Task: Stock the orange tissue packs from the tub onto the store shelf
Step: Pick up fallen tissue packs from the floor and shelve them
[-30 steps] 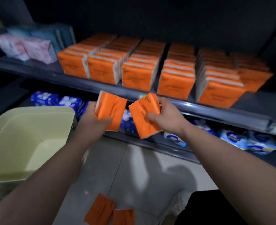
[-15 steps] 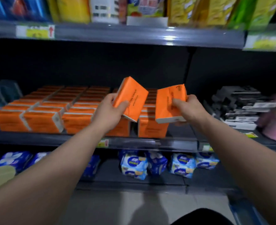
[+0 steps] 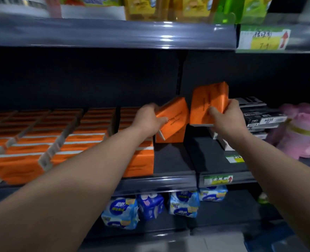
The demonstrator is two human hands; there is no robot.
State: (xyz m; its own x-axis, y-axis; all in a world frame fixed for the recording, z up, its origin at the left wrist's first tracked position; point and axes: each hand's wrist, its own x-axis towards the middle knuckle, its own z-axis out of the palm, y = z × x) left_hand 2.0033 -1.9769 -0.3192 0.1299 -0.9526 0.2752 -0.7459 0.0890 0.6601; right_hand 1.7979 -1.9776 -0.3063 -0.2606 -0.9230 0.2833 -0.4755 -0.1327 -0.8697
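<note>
both packs have moved deeper over the shelf [image 3: 174, 160] since a moment ago; left hand [image 3: 146, 120] grips one orange pack [image 3: 172, 119], right hand [image 3: 227, 117] another [image 3: 208, 104]. rows mostly full, rightmost row short; tub unseen.

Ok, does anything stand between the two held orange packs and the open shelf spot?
Nothing visible. The left hand holds its orange pack over the short row's standing pack, bare shelf in front; the right hand holds a second pack beside it.

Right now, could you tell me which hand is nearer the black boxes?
Right. The right hand is just left of the black boxes; the left hand is farther left.
</note>
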